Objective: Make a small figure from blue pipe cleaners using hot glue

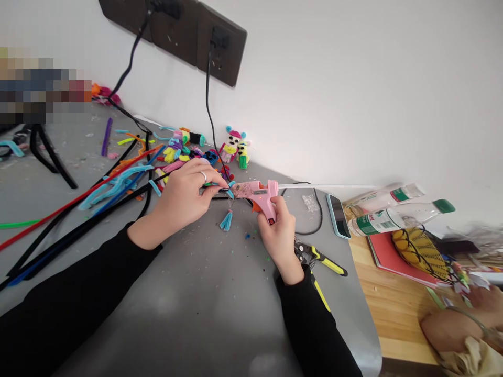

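Note:
My right hand [277, 228] is wrapped around the handle of a pink hot glue gun [255, 189], its nozzle pointing left. Pinched in my left hand [190, 188] is a thin dark piece [220, 190], its kind unclear, held close to the nozzle. A bit of light blue fuzzy material [231, 187] shows right at the nozzle; whether it is part of what I pinch, I cannot tell. Just below lies a light blue tassel-like piece [226, 221]. Yellow-and-black pliers [310, 254] lie beyond my right wrist, partly hidden by it.
Colourful pipe cleaners [118, 183] spread over the left of the grey table [204, 314]. Small fuzzy dolls [231, 145] sit by the wall. At right are a phone [338, 215], plastic bottles [377, 222] and another person's arm [448, 330]. Cords hang from wall sockets [220, 47].

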Action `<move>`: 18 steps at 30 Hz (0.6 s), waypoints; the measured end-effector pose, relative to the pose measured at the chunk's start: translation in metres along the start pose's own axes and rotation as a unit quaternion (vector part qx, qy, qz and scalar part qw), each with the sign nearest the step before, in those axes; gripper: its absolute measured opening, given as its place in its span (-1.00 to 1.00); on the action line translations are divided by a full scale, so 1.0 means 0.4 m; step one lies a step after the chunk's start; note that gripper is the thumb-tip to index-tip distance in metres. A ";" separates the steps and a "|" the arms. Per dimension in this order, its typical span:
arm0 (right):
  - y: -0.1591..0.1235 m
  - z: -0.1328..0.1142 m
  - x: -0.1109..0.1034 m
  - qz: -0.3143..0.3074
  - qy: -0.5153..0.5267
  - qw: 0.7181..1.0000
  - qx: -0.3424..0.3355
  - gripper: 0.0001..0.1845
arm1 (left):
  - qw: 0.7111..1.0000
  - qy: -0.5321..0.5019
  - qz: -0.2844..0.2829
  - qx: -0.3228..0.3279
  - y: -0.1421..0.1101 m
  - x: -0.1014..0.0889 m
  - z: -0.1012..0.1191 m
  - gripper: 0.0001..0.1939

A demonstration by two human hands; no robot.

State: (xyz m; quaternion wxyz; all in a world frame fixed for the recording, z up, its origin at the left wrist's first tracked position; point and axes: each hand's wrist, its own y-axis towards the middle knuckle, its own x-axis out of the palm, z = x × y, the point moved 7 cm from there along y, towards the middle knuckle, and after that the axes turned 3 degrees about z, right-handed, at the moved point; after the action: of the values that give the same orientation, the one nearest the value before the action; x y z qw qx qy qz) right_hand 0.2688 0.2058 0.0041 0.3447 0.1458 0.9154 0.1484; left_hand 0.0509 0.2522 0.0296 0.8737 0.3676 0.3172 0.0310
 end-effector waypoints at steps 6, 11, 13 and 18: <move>-0.001 0.006 0.004 0.001 0.004 1.000 0.015 -0.80 | 1.000 -0.009 -0.002 -0.007 0.001 0.003 0.004 -0.77; 0.004 0.020 -0.010 0.031 -0.002 0.999 0.034 -0.82 | 1.000 -0.025 -0.004 0.005 0.006 -0.005 0.011 -0.87; 0.005 0.021 -0.014 0.034 0.002 0.999 0.035 -0.83 | 1.000 -0.028 0.006 -0.004 0.008 -0.011 0.005 -0.85; 0.005 0.014 -0.017 0.036 -0.002 0.999 0.035 -0.84 | 0.999 -0.038 0.031 0.011 0.008 -0.020 0.008 -0.85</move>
State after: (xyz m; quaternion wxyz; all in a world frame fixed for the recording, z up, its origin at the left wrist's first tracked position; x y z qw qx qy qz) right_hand 0.2780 0.2062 0.0048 0.3360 0.1905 0.9134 0.1284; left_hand 0.0470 0.2503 0.0374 0.8796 0.3880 0.2722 0.0402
